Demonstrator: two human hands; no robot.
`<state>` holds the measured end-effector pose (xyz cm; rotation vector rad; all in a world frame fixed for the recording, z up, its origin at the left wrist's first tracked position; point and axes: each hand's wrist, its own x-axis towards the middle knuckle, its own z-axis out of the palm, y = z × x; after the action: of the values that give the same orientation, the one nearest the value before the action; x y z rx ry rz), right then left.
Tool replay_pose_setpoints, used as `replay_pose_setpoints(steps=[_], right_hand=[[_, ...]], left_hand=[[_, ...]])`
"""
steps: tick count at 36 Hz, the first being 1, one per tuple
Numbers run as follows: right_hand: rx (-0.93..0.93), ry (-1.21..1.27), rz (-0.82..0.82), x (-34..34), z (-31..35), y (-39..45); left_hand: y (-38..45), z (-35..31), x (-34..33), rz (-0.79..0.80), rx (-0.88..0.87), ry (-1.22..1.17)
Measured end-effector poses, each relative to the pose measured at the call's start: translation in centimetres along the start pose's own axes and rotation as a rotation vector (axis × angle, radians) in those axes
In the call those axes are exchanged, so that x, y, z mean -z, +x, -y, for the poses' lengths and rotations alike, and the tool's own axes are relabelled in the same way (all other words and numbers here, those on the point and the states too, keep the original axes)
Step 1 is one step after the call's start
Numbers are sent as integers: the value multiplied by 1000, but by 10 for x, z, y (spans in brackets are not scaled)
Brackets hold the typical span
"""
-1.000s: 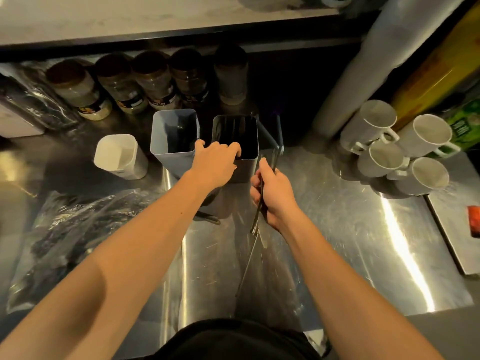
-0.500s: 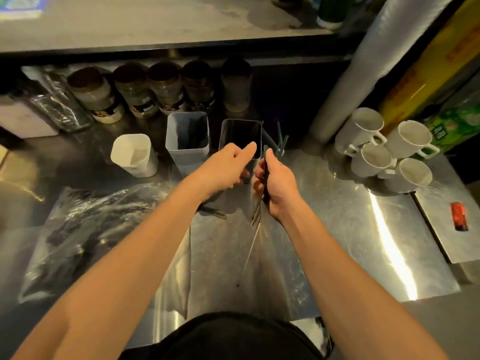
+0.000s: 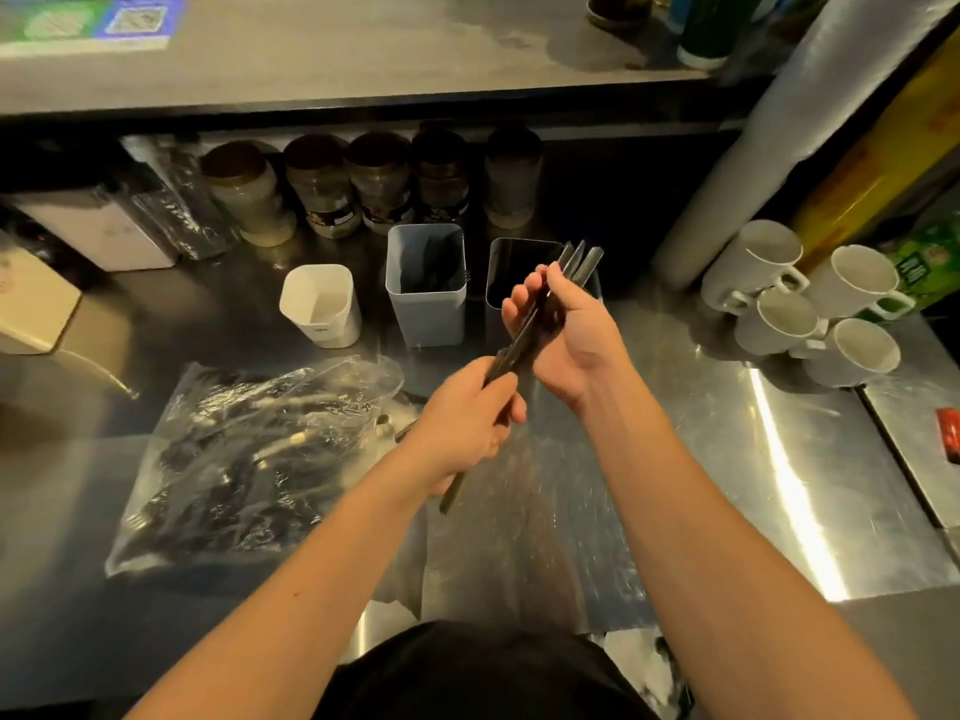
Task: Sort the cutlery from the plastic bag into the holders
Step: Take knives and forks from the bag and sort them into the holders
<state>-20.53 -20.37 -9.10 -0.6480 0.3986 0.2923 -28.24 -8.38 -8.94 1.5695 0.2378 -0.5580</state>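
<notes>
my left hand [image 3: 470,415] is curled tight around the lower end of a bundle of dark cutlery [image 3: 524,337], fingers wrapped round the handles, with one thin end poking out below my wrist toward 7 o'clock. my right hand [image 3: 563,330] cradles the upper part of the same bundle, thumb on one side and fingers bent round the other, so both hands are clamped on it. the bundle runs on a slant from 7 o'clock up to 1 o'clock, and its flat tips fan out just past my right fingertips, over the rim of the dark holder [image 3: 506,257].

that dark holder stands at 12 o'clock from my right hand, partly hidden behind it. the grey holder [image 3: 426,304] stands just beside it at 10 o'clock from my right hand, with some dark pieces inside. the white holder [image 3: 322,309] stands further toward 9 o'clock, apart from the grey one.

the plastic bag [image 3: 249,459] lies flat on the steel worktop [image 3: 727,485] at 9 o'clock from my left hand, near it, with dark cutlery showing through the film; its open mouth faces my left hand. a row of jars [image 3: 363,189] stands behind the holders at 12 o'clock, and white mugs [image 3: 800,304] lie stacked at 3 o'clock from my right hand, well apart.
</notes>
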Motion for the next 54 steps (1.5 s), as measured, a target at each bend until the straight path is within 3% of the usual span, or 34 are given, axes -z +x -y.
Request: replay_pose_setpoints(steps=[4, 9, 18, 23, 30, 40, 45, 48, 52, 54], right_hand=[[-103, 83, 111, -5, 1, -5], [-111, -52, 171, -12, -1, -5], [-3, 37, 42, -27, -1, 8], [106, 224, -49, -26, 15, 29], [160, 144, -94, -12, 32, 49], [422, 219, -319, 26, 90, 87], [433, 119, -326, 27, 84, 114], [398, -84, -284, 26, 64, 122], [296, -567, -229, 34, 34, 127], [296, -748, -205, 39, 25, 125]], left_hand=[[-7, -1, 19, 105, 29, -197], [-10, 4, 36, 167, 13, -373], [-6, 0, 60, 188, 29, -475], [3, -2, 76, 71, -1, -422], [37, -21, 75, -209, -106, -488], [122, -64, 52, -523, -397, -247], [160, -78, 38, -561, -510, -103], [179, -69, 33, -540, -486, 142], [181, -36, 23, -424, -316, 605], [171, -21, 13, -355, -304, 692]])
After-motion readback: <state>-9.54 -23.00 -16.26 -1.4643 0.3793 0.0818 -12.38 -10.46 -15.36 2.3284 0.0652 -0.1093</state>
